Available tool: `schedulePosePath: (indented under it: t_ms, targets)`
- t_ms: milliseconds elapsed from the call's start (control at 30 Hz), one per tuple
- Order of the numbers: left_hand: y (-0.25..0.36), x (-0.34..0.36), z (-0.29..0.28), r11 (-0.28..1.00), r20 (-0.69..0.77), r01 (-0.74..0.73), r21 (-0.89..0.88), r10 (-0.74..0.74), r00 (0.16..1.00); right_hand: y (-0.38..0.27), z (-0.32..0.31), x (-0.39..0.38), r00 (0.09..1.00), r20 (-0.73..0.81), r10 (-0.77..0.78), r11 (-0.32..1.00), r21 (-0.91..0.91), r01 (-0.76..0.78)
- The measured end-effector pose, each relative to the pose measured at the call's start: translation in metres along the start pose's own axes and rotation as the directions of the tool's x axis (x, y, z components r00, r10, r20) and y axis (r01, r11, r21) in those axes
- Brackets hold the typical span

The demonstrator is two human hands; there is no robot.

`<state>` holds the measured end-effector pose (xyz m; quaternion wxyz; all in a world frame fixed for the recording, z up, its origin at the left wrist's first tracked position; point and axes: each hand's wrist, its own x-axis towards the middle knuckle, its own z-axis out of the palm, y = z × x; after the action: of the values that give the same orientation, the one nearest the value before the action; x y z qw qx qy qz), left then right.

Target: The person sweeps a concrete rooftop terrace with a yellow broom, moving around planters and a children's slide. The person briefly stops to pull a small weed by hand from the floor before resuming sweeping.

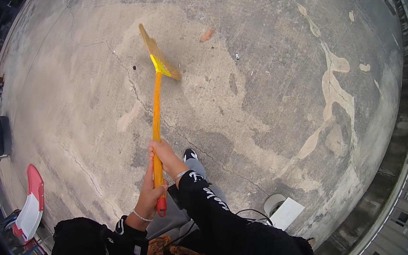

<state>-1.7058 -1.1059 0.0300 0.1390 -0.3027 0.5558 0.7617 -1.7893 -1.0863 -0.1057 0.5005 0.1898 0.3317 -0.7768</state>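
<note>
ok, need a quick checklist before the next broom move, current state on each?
1. Both hands on the broom: ok. Right hand grips above the left hand.
2. Bristles touching the ground: cannot tell from this overhead view.
3. Litter out of the way: not ok. A brown leaf-like scrap lies right of the bristles, apart from them.
4. Shoe away from the bristles: ok. It shows beside the right hand, far nearer the body.
5. Cable away from the bristles: ok. It runs by the white box, lower right.
</note>
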Motion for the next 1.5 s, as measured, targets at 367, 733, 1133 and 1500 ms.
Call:
schedulePosePath:
  t_ms: [367, 733, 1133, 1500]
  targets:
    - [0.033, 0.115, 0.099, 0.889, 0.566, 0.449, 0.091, -0.417, 0.711, -0.118, -0.139, -0.109, 0.875, -0.461, -0.149, 0.900, 0.303, 0.314]
    - [0.091, 0.240, 0.136, 0.848, 0.203, 0.453, -0.276, -0.409, 0.890, -0.211, -0.170, 0.052, 0.943, -0.307, 0.126, 0.984, 0.159, -0.080]
    - [0.136, 0.226, 0.225, 0.975, 0.220, 0.218, 0.036, -0.220, 0.950, -0.333, -0.108, -0.013, 0.993, -0.121, -0.002, 0.996, 0.093, 0.014]
    - [0.072, 0.340, 0.342, 0.732, 0.616, 0.673, 0.106, -0.580, 0.533, -0.379, -0.315, -0.094, 0.722, -0.691, 0.045, 0.910, 0.327, 0.256]
